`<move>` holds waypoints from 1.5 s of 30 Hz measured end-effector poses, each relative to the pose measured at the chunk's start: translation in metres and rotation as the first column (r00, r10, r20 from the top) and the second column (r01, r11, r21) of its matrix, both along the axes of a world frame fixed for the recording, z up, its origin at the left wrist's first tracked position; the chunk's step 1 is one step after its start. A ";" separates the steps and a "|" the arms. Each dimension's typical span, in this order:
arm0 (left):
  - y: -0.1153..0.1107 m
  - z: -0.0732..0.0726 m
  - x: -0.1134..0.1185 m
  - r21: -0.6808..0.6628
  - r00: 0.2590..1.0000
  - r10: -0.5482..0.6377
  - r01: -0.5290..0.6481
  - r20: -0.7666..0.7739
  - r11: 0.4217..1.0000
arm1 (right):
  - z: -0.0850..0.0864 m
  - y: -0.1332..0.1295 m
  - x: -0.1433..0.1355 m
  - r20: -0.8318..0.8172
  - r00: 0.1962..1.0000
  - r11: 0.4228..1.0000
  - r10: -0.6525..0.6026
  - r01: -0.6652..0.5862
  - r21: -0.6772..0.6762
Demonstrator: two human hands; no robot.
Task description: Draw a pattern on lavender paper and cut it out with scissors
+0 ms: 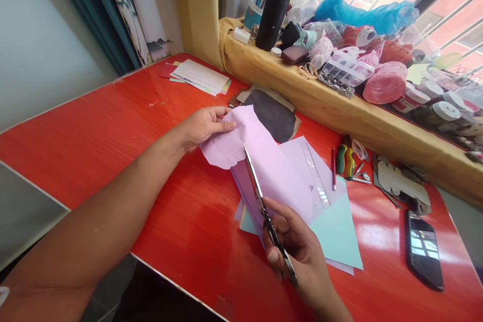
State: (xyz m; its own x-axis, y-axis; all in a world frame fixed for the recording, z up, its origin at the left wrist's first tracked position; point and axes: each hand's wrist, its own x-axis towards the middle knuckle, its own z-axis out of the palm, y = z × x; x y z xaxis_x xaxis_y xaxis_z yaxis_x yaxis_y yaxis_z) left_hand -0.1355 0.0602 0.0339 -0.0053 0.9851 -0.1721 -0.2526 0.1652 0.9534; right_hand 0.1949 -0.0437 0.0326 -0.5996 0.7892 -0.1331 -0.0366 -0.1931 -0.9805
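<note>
My left hand (211, 126) pinches the far left part of a lilac paper sheet (279, 161) between thumb and fingers, lifting it off the table. That end of the paper has a wavy cut edge and faint drawn lines. My right hand (294, 249) grips a pair of scissors (260, 196) by the handles. Their blades point up and away, with the tips at the cut in the lilac paper. Below lie more lilac sheets and a light-green sheet (339, 231). A clear ruler (316, 176) rests on the papers.
On the red table (113, 131) are paper strips (204, 75), dark card pieces (271, 113), a red pencil (334, 168), pliers (345, 158), grey cut-outs (402, 181) and a phone (424, 251). A cluttered ledge (302, 83) with jars, ribbons and a black tube (277, 5) runs behind.
</note>
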 end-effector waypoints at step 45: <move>-0.002 0.004 -0.001 0.003 0.999 -0.037 0.037 -0.011 0.999 | 0.001 0.001 0.001 0.029 0.999 1.000 0.016 -0.016 -0.012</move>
